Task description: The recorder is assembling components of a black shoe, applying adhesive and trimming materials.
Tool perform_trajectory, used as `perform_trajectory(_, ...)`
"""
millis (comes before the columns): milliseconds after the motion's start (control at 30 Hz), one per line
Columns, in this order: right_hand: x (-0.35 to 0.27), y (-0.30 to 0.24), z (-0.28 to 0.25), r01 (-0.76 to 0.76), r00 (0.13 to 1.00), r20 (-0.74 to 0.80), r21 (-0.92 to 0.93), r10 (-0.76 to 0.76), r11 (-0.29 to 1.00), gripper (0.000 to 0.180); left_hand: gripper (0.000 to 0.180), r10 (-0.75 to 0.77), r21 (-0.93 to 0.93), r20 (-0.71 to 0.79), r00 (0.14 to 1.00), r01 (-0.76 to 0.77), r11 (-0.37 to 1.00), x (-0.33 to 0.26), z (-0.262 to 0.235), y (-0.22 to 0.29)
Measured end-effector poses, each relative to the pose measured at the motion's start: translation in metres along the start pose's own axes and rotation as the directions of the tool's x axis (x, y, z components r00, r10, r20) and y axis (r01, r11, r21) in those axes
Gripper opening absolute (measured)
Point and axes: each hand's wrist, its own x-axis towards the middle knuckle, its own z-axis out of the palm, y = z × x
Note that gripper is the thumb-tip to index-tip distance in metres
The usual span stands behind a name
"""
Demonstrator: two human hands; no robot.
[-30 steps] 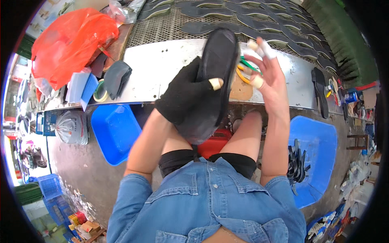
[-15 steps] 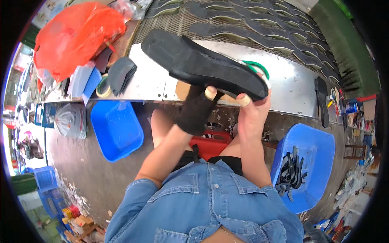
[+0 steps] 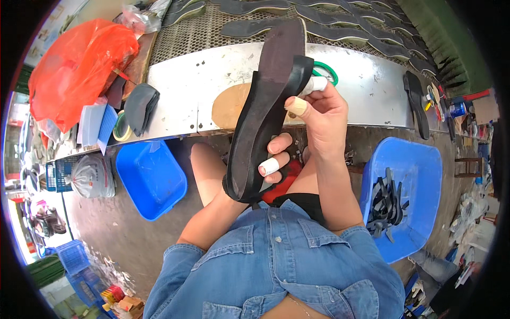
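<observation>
1. Holding one black shoe piece (image 3: 261, 117) in front of our torso, we are seeing it cross the near edge of the desk (image 3: 172, 101) in view.
2. Its long axis is running steeply from lower left to upper right; the bare brownish end is pointing away from us, leaning slightly right, toward the mesh surface (image 3: 196, 45), while the opposite end is pointing back toward our left forearm.
3. Our left hand (image 3: 276, 162) is grasping the lower part from beneath, its visible fingers curling round the right edge, one wearing white tape.
4. Our right hand (image 3: 325, 114) is bending its taped thumb and a taped finger close together at the piece's right side; we cannot tell whether they are pinching it.
5. On the desk we are counting one tan board (image 3: 228, 106), one green ring handle (image 3: 333, 73) near the right hand, one dark sole (image 3: 416, 103) and one red bag (image 3: 82, 69).
6. Below, two blue tubs (image 3: 151, 178) are standing; the right one is holding dark straps (image 3: 388, 204), too tangled to count.
7. At least eight grey soles (image 3: 337, 33) are lying on the mesh surface.
</observation>
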Motion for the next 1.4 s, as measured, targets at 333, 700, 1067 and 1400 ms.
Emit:
perform_trajectory(333, -0.003, 0.006, -0.010, 0.052, 0.938, -0.340, -0.043, -0.063, 0.998, 0.018, 0.066, 0.329, 0.619, -0.339, 0.881, -0.054, 0.784, 0.002, 0.017, -0.012)
perform_trajectory(700, 0.008, -0.013, -0.021, -0.065, 0.978, -0.207, -0.120, 0.039, 0.991, 0.014, 0.092, 0.276, 0.602, -0.398, 0.875, 0.023, 0.798, -0.006, -0.016, -0.005)
perform_trajectory(1067, -0.001, 0.011, -0.016, -0.188, 0.977, -0.104, -0.039, 0.184, 0.981, 0.025, 0.072, 0.205, 0.507, -0.126, 0.971, -0.115, 0.854, 0.004, 0.004, 0.004)
perform_trajectory(1400, 0.009, -0.001, -0.025, 0.013, 0.994, -0.101, -0.145, -0.028, 0.989, 0.029, 0.055, 0.098, 0.036, -0.090, 0.991, -0.096, 0.995, -0.007, -0.010, 0.006)
